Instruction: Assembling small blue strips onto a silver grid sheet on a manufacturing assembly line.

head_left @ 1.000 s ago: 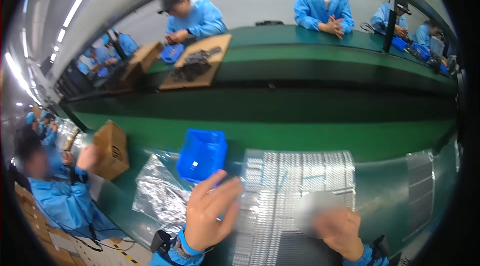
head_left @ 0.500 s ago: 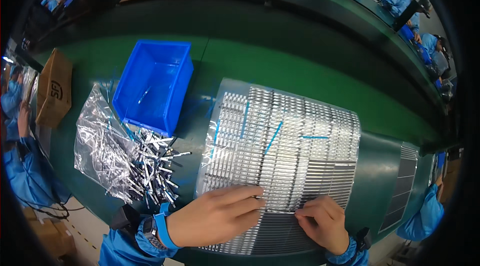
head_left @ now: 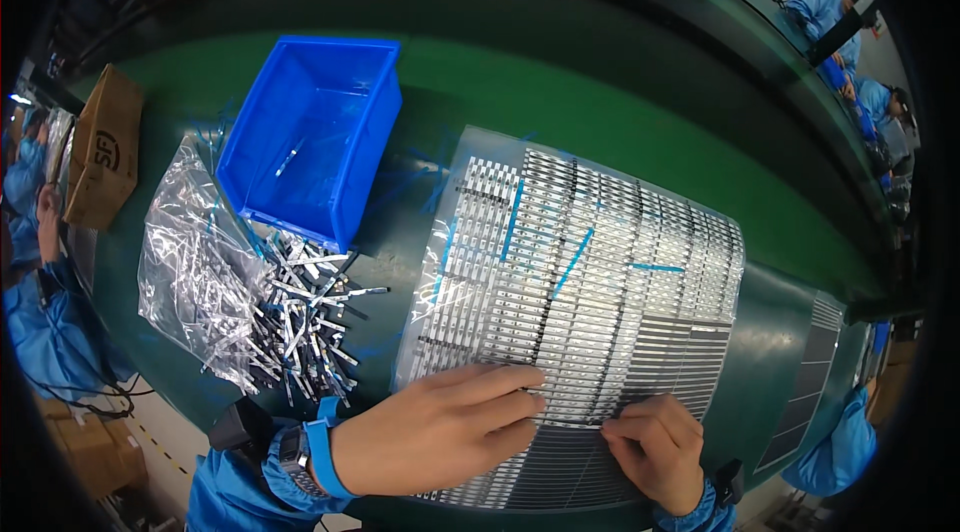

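Two bare hands, left hand and right hand, work low on one strip-covered sheet.

Both have bent fingers at the sheet; whether either grips a strip, I cannot tell. The sheet lies on the green table, bowed in view, its silver rows dark-dotted, its lower right dark grey and finely lined. Three blue strips cross its rows; leftward sit one blue bin, one clear bag and one pile of uncounted loose strips.
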A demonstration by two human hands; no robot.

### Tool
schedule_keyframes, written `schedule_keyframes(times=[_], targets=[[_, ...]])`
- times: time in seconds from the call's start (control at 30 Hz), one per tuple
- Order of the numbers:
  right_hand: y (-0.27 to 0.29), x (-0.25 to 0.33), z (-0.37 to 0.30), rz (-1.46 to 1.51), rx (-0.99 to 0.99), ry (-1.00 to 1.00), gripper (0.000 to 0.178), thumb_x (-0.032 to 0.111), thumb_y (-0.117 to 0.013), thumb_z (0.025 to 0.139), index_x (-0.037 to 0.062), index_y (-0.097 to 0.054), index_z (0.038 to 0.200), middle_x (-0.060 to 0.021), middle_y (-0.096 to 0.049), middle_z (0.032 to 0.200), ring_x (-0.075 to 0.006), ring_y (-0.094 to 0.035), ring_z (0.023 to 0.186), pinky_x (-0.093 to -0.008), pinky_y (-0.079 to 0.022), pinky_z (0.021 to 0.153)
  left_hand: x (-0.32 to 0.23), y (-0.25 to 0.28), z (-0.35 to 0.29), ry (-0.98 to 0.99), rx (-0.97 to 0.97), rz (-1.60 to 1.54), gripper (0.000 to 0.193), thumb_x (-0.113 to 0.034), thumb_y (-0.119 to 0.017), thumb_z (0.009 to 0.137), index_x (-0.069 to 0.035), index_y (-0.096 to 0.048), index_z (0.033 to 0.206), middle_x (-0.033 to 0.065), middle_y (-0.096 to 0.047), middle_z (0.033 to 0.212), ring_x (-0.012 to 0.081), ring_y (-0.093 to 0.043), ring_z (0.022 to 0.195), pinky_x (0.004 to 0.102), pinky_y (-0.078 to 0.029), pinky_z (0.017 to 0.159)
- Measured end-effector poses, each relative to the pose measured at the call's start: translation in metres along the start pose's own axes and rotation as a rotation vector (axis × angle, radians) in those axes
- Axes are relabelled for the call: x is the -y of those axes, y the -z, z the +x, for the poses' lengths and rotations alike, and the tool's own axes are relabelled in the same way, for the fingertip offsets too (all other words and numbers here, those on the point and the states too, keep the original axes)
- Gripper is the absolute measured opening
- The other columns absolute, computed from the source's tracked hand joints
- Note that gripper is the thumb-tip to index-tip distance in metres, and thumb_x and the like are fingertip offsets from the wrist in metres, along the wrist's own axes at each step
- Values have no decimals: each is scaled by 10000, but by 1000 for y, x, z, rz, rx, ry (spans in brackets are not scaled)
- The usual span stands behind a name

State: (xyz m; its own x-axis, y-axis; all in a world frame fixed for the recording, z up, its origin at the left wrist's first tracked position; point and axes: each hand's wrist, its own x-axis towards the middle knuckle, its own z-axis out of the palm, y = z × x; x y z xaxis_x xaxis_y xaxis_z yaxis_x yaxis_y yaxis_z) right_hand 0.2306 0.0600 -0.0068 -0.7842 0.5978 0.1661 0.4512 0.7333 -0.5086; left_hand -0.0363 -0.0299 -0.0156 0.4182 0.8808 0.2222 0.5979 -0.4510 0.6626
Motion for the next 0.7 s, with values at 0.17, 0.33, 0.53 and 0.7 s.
schedule_keyframes(times=[0.17,0.33,0.53,0.7], targets=[[0,2,1,-18,1,-2,289,-30,-848,639,86,-701,858,-38,-665,802,-216,-630,681,-330,-502,587,-1,1,0,3,8,21,236,-143,-721,828,-43,-731,1041,72,-665,1214,272,-578,1284,360,-580,877],[0,4,1,-29,-3,-19,288,-30,-846,640,88,-703,860,-37,-660,807,-216,-622,681,-333,-499,578,0,-1,-1,1,9,29,243,-149,-720,833,-49,-731,1055,61,-660,1216,267,-574,1286,354,-577,867],[1,3,1,-22,11,-4,301,-26,-847,637,91,-710,877,-34,-663,823,-214,-622,689,-332,-502,591,-3,-1,1,4,7,49,271,-150,-707,836,-65,-739,1092,54,-658,1205,260,-576,1275,340,-550,844],[1,3,0,-7,8,-9,297,-21,-849,645,92,-707,880,-32,-665,831,-211,-623,692,-332,-499,593,-5,2,3,-3,46,83,301,-152,-681,827,-84,-744,1114,49,-650,1208,254,-568,1277,329,-529,854]])
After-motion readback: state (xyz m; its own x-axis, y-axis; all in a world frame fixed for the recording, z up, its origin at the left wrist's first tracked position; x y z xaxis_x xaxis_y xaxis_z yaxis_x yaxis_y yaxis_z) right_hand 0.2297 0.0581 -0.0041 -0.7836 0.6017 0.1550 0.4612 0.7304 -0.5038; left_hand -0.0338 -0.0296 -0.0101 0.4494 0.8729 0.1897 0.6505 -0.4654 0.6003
